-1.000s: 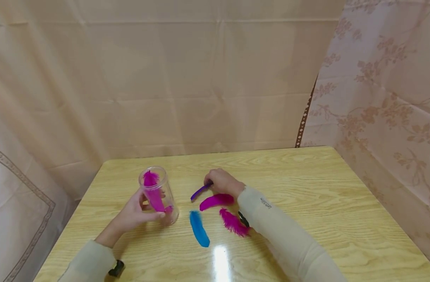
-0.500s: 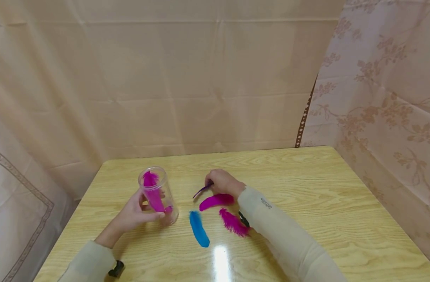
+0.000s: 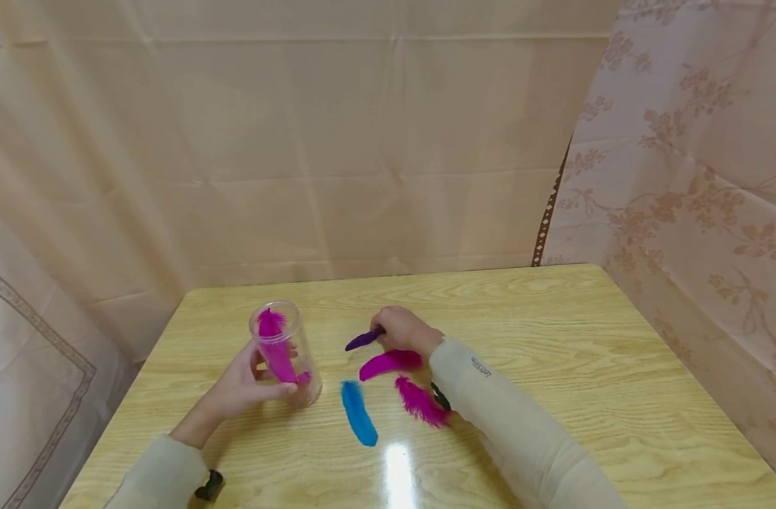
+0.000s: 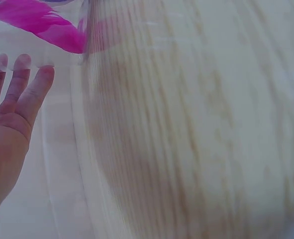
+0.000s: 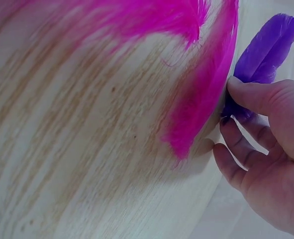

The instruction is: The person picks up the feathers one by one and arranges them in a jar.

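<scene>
My left hand (image 3: 251,382) grips a clear plastic jar (image 3: 308,364) on the left of the table, thumb on its near side. Inside stands a magenta feather (image 3: 276,353), its fluffy end near the open rim; in the left wrist view the feather (image 4: 42,25) shows through the wall. Between thumb and fingers my right hand (image 3: 401,329) pinches a purple feather (image 3: 362,340), which points left over the table; the right wrist view shows the purple feather (image 5: 266,50) rising past the thumb. Right below this hand lies a smooth magenta feather (image 3: 391,363).
On the wooden table (image 3: 521,304) lie a blue feather (image 3: 359,413) right of the jar and a fluffy magenta feather (image 3: 420,403) beside the right wrist. Beige curtains (image 3: 362,141) hang behind the table, with a floral cloth (image 3: 700,177) at the right.
The purple feather has turned in my right hand's fingers: edge-on half a second ago, it now shows a broader face. The left hand and jar stay in place.
</scene>
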{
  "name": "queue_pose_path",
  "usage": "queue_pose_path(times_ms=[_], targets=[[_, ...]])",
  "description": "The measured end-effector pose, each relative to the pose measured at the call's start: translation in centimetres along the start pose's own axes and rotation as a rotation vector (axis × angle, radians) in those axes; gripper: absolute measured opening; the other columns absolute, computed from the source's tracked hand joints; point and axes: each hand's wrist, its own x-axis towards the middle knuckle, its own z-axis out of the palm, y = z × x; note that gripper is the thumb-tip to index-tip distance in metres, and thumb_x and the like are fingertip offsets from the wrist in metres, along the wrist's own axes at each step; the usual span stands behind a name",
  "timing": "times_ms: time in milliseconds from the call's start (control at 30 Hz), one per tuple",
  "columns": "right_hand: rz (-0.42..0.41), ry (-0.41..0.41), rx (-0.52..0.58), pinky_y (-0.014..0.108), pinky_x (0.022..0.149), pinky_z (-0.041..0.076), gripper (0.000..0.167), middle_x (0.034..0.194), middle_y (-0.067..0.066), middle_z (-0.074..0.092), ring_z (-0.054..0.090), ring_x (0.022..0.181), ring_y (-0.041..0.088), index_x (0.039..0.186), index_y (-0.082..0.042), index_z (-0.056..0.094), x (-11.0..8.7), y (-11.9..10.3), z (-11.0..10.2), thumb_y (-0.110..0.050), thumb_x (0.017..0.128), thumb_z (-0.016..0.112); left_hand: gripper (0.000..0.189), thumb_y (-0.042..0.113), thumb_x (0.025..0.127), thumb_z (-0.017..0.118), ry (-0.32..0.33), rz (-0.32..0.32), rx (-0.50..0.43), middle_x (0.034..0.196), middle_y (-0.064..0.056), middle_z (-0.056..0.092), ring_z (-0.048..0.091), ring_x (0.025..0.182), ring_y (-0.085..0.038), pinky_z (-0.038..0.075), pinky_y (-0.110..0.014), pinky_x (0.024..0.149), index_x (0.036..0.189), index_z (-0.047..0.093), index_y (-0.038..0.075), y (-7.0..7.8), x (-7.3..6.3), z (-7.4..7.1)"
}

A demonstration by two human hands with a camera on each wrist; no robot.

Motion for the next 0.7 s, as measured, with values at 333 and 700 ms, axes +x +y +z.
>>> queue_pose_path(times_ms=[333, 700], targets=[[0.001, 0.004, 0.026, 0.031, 0.082, 0.051, 0.012, 0.092, -0.002, 0.069, 0.058, 0.082, 0.016, 0.107, -0.011, 0.075, -0.14, -0.14, -0.18, -0.013, 0.098, 0.069, 0.086, 0.005, 0.083, 0.084, 0.003, -0.003, 0.015, 0.135, -0.017, 0.058, 0.055, 0.120, -0.046, 0.054, -0.031, 0.092, 0.152, 0.032, 0.006, 0.02, -0.03, -0.01], [-0.018, 0.008, 0.083, 0.028, 0.077, 0.050, 0.010, 0.088, -0.004, 0.067, 0.059, 0.080, 0.015, 0.105, -0.012, 0.076, -0.30, -0.12, -0.57, -0.016, 0.098, 0.069, 0.086, 0.006, 0.083, 0.083, 0.005, -0.001, 0.019, 0.135, -0.017, 0.058, 0.053, 0.121, -0.048, 0.053, -0.031, 0.092, 0.152, 0.033, 0.009, -0.01, -0.04, -0.02]])
